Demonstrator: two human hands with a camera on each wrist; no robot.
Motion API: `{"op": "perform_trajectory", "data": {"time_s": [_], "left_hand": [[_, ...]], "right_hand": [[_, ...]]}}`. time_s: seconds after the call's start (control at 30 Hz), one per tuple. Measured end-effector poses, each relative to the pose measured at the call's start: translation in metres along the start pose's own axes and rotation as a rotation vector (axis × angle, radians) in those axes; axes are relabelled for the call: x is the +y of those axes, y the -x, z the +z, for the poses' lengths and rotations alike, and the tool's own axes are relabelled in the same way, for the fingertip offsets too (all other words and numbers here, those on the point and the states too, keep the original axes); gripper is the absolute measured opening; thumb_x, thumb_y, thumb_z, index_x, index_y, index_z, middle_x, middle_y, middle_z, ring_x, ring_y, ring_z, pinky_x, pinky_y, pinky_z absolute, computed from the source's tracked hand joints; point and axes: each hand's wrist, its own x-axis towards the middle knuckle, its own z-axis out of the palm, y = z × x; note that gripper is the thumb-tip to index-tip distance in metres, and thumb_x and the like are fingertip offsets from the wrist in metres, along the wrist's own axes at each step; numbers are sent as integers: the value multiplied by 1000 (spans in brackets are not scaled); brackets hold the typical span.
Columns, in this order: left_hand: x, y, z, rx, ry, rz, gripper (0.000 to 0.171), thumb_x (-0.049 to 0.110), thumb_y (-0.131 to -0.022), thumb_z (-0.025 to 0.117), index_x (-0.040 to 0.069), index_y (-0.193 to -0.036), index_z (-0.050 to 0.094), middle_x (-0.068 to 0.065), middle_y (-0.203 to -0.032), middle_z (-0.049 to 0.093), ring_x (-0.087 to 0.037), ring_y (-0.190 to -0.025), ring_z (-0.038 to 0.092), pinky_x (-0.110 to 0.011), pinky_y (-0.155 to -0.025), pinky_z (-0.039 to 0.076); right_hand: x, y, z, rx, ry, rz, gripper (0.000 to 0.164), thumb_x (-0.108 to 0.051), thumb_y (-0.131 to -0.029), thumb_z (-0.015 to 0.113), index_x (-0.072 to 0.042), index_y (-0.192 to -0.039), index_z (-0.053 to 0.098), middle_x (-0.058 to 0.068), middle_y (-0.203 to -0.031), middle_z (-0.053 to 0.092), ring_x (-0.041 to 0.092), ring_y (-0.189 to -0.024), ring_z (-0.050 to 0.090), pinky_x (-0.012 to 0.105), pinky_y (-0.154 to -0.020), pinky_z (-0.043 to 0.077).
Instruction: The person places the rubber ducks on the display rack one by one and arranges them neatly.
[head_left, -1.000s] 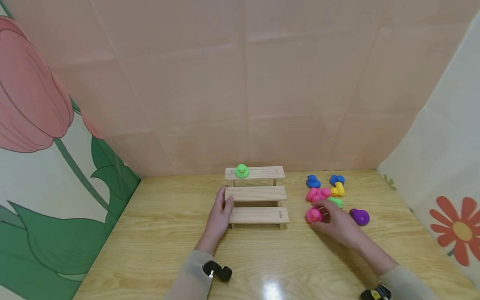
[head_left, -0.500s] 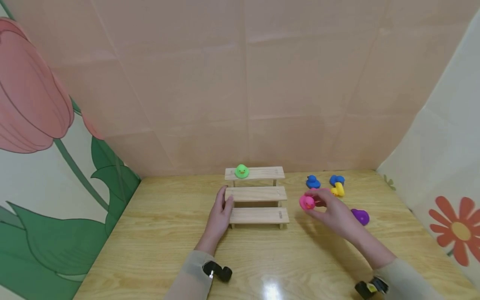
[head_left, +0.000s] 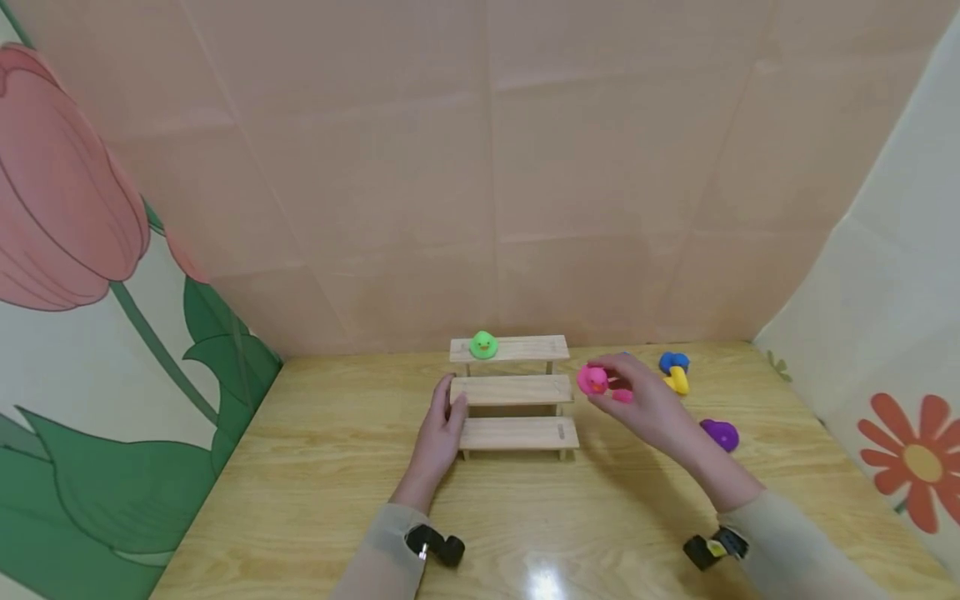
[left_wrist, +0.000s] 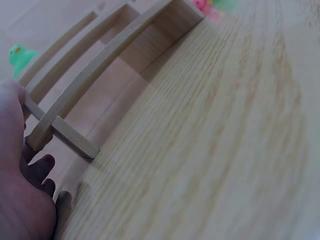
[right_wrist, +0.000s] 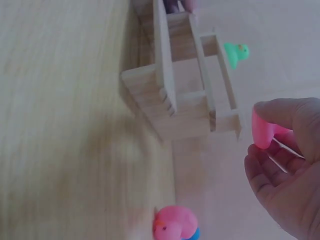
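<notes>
A three-step wooden stand (head_left: pixel 517 389) stands against the back of the table. My left hand (head_left: pixel 437 437) grips its left end, thumb on the middle step and fingers round the side. On the top step, toward the left, sits a green rubber duck (head_left: pixel 483 345). Thumb and fingertips of my right hand (head_left: pixel 654 408) pinch a pink rubber duck (head_left: pixel 592 380), raised above the table just right of the stand. In the right wrist view the pinched duck is partly covered by the fingers, and another pink duck (right_wrist: pixel 175 222) lies on the table below.
On the table's right side are a blue duck (head_left: pixel 674 362), a yellow duck (head_left: pixel 677 381) and a purple duck (head_left: pixel 720 434). My right hand hides other ducks there. A pinkish backdrop (head_left: pixel 495 208) rises behind the wooden table (head_left: pixel 337 467).
My right hand has lifted the pink duck off the table and carried it left and up toward the stand. The left hand has kept its hold on the stand.
</notes>
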Motion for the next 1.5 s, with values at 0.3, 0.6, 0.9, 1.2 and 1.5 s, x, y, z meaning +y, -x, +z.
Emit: {"op": "perform_trajectory", "data": {"time_s": [0.3, 0.6, 0.9, 1.2, 1.5], "left_hand": [[0, 1, 1, 4, -5, -6, 62, 59, -116, 47, 41, -173, 29, -4, -179, 32, -33, -160, 37, -56, -129, 35], [0, 1, -1, 4, -3, 2, 62, 59, -116, 47, 40, -173, 29, -5, -179, 30, -34, -160, 36, -56, -128, 35], [1, 1, -1, 3, -7, 4, 64, 62, -116, 46, 37, -173, 30, -8, -180, 30, -38, -160, 36, -58, -128, 35], [-1, -1, 0, 3, -22, 3, 63, 62, -115, 46, 39, -172, 31, -6, -179, 32, -37, -158, 39, -58, -127, 38], [-2, -1, 0, 7, -18, 3, 64, 64, -115, 46, 40, -172, 31, -6, -179, 30, -37, -159, 38, -57, -128, 37]], "right_hand": [[-17, -24, 9, -2, -2, -19, 47, -12, -100, 85, -4, -143, 68, 15, -136, 69, 37, -123, 68, 59, -103, 60], [-27, -43, 16, -42, -41, 8, 53, -13, -102, 83, -4, -150, 64, 14, -141, 66, 37, -127, 66, 57, -107, 59], [-34, -62, 27, -59, -69, -8, 51, -13, -103, 82, -4, -149, 65, 13, -137, 66, 36, -125, 66, 56, -107, 59], [-37, -78, 40, -64, -103, -35, 46, -4, -101, 81, 0, -145, 67, 17, -133, 66, 36, -121, 67, 53, -106, 60], [-42, -90, 50, -69, -68, 11, 48, -11, -102, 82, -1, -146, 67, 17, -130, 68, 33, -114, 67, 49, -99, 61]]}}
